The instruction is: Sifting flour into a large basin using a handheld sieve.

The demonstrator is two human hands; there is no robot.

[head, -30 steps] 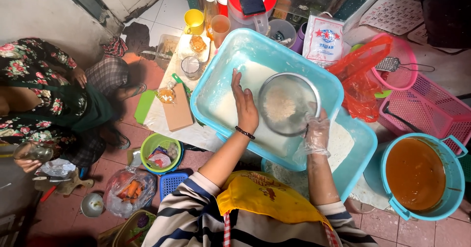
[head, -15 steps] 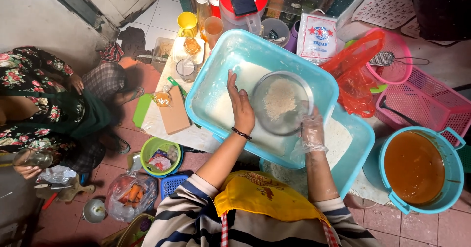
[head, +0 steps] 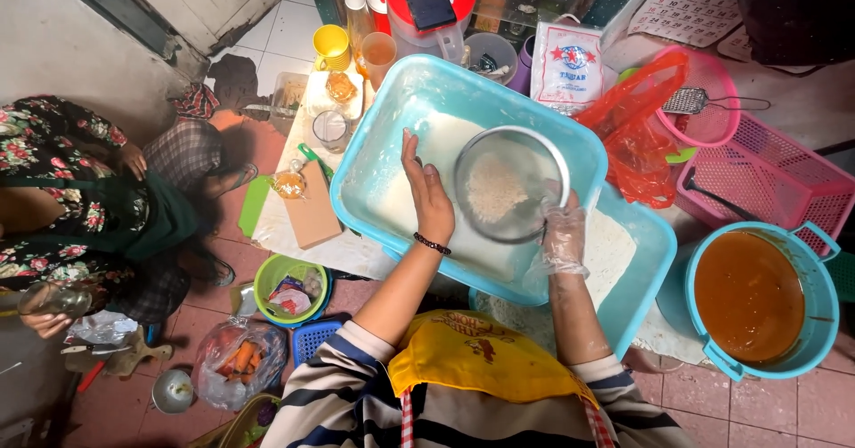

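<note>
A single head-worn camera is looking almost straight down from above the person's shoulders, facing the floor. It is sitting fairly close over the turquoise tub (head: pixel 392 136), which is filling the middle of the frame, while the tiled floor (head: pixel 784 403) is spreading all around that tub.

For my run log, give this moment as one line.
right hand: gloved, holds sieve | left hand: bare, open beside sieve | below: turquoise tub of flour
</note>
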